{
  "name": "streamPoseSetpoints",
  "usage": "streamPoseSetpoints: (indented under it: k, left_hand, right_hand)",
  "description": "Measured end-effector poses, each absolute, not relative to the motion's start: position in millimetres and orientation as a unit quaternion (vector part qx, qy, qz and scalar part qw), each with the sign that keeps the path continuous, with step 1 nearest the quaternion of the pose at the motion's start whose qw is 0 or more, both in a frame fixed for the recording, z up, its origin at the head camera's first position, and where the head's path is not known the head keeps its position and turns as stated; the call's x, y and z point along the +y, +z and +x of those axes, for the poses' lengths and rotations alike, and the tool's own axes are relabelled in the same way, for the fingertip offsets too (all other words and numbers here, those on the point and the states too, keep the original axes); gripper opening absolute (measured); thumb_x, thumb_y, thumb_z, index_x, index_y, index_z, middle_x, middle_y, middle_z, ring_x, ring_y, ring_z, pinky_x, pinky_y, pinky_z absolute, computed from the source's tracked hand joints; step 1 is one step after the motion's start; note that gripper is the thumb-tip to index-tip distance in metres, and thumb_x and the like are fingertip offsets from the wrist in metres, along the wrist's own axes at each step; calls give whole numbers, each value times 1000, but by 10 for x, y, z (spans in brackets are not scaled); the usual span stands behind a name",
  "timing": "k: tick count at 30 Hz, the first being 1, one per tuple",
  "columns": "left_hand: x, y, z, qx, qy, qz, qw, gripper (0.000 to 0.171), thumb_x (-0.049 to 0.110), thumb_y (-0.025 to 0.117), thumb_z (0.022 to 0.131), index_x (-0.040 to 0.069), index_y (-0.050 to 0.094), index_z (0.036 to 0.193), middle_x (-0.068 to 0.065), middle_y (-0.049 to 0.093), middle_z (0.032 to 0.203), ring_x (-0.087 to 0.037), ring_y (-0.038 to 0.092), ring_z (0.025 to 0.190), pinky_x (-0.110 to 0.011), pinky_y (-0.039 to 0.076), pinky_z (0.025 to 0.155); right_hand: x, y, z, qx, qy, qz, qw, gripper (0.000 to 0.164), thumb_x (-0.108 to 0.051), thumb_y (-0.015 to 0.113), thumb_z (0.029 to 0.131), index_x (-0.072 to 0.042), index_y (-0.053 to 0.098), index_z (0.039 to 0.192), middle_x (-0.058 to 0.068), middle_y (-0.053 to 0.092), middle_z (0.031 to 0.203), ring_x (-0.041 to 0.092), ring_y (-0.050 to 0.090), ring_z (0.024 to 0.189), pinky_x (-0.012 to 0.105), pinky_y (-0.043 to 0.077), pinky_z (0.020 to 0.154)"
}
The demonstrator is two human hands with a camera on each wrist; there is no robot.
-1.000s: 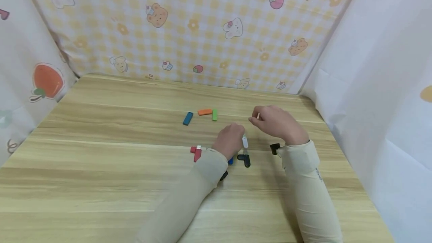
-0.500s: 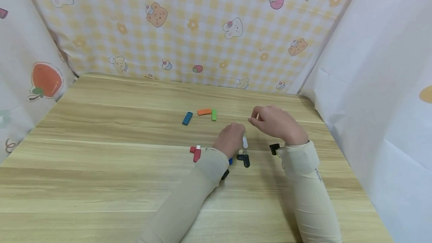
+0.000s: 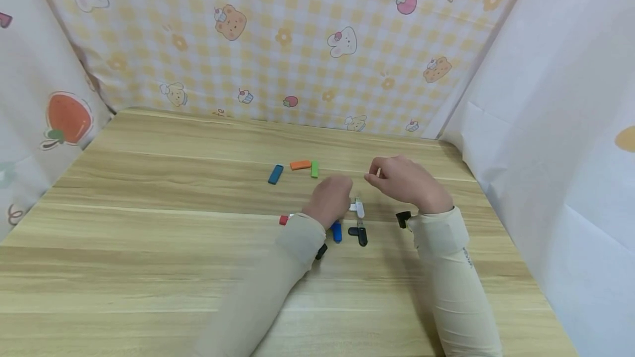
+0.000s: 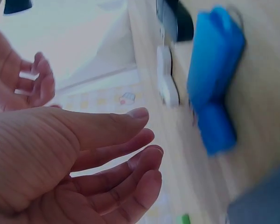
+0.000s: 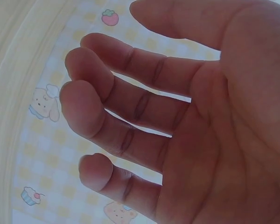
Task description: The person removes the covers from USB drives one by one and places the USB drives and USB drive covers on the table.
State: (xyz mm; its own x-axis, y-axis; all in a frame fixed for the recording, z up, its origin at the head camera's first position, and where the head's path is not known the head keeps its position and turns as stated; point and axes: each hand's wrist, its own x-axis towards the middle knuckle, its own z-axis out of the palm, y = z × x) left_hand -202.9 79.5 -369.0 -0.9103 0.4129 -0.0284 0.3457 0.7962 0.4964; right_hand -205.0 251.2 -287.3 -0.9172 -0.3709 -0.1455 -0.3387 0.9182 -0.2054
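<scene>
Both arms in beige sleeves enter from the bottom of the head view and angle up toward frame centre. Left hand [image 3: 329, 200] sits just right of centre, back of hand to the camera, knuckles up, fingers pointing down. Left wrist view: palm fills lower left, fingers [image 4: 130, 161] loosely curved, relaxed, holding nothing. Right hand [image 3: 403, 182] is right of centre, slightly higher than the left, the two hands close together but apart. Right wrist view: palm on the right, fingers [image 5: 112, 100] spread, gently bent, nothing visible in the palm.
</scene>
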Motion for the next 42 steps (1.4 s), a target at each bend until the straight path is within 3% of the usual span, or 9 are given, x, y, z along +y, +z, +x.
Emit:
streamPoseSetpoints:
  k: [11,20,27,33,36,42]
  left_hand:
    - [350,-3598,-2140,955,255,144,44,11,8,67,107,1,68,99,-10,67,93,-20,54,76,-29,47,65]
    - [-121,-3607,-2296,956,279,76,38,12,-1,60,104,-2,69,96,-12,63,88,-23,54,73,-30,46,63]
    - [-375,-3592,-2313,951,301,-13,67,19,4,66,102,3,61,84,-9,52,79,-22,51,69,-28,41,56]
    - [-450,-3631,-2301,950,300,-41,78,8,2,65,102,-4,69,98,-15,60,91,-26,55,76,-30,44,59]
    - [-465,-3669,-2314,950,298,-44,80,13,2,61,104,-7,71,104,-17,62,92,-27,56,76,-30,43,59]
    - [-486,-3709,-2339,949,304,-41,80,13,2,59,105,-6,69,104,-16,61,90,-25,56,72,-29,42,57]
  right_hand:
    - [2494,-2881,-2048,975,-89,-178,102,26,-29,62,110,-7,75,116,4,71,85,17,60,70,34,50,66]
    - [2491,-2876,-2048,975,-83,-175,109,28,-30,61,110,-7,75,119,5,73,91,18,62,74,37,53,71]
    - [2491,-2879,-2055,974,-83,-176,116,29,-31,60,111,-7,74,120,6,73,92,19,62,74,36,53,70]
    - [2488,-2890,-2058,974,-84,-178,114,27,-29,61,110,-7,75,119,5,73,90,18,61,73,36,52,69]
    - [2486,-2895,-2060,973,-84,-180,114,27,-29,61,110,-7,75,119,5,73,90,18,61,73,36,52,70]
    - [2473,-2901,-2052,973,-87,-180,116,28,-30,61,111,-7,74,119,5,73,91,18,62,74,36,53,71]
